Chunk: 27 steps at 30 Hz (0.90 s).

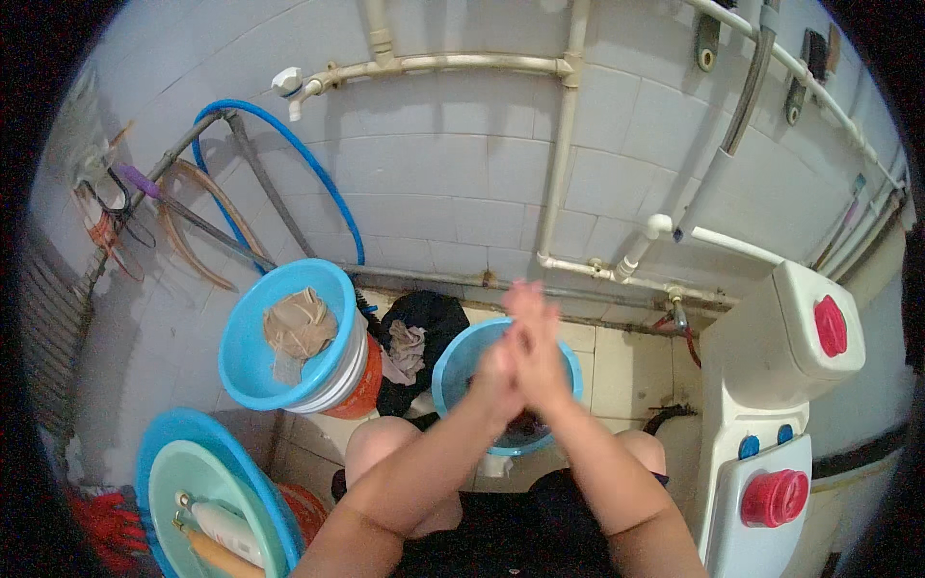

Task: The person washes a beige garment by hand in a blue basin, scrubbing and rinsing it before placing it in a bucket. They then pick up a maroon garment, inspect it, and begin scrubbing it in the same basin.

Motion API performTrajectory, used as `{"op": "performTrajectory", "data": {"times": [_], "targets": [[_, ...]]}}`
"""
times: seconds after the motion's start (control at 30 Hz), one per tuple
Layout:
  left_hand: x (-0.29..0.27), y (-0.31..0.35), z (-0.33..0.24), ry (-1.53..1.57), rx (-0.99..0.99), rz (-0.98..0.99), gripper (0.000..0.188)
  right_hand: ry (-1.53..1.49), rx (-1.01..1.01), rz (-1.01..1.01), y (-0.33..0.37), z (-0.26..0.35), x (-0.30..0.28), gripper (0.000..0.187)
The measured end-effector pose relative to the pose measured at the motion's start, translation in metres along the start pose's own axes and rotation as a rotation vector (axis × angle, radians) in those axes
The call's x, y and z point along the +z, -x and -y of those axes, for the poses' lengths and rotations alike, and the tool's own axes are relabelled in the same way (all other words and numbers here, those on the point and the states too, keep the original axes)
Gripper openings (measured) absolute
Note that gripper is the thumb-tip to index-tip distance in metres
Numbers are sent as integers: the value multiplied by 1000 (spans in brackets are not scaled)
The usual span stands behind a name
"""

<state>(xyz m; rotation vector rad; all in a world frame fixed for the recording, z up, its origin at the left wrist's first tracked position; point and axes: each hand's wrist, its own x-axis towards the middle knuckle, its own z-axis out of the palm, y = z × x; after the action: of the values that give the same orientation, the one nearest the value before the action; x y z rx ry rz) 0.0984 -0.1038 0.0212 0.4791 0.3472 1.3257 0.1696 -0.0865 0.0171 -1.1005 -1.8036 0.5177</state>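
Observation:
My left hand (496, 379) and my right hand (536, 358) are pressed together above a light blue basin (446, 379) on the floor between my knees. Both are smeared by motion. The fingers of my right hand look stretched out, pointing away from me. My left hand's fingers are mostly hidden against the right palm. Nothing held shows between the two hands. Dark wet-looking stuff (525, 426) lies inside the basin, partly covered by my wrists.
Left of the basin lies dark cloth (432, 316). A blue basin (234, 371) holding beige cloth (301, 325) tops stacked buckets (337, 378). Nearer, a green basin (167, 472) holds a white bottle (227, 530). A white appliance with red knobs (761, 385) stands right. Pipes (559, 164) line the wall.

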Motion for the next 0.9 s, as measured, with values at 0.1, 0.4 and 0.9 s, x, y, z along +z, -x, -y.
{"op": "performTrajectory", "data": {"times": [0.1, 0.4, 0.9], "targets": [[16, 16, 6, -68, -183, -130, 37, 89, 263, -188, -29, -50, -22, 37], [-43, -14, 1, 67, 47, 126, 49, -4, -92, 60, 14, 37, 14, 42], [10, 11, 4, 60, -249, -173, 40, 108, 36, -17, -12, -18, -8, 42]]}}
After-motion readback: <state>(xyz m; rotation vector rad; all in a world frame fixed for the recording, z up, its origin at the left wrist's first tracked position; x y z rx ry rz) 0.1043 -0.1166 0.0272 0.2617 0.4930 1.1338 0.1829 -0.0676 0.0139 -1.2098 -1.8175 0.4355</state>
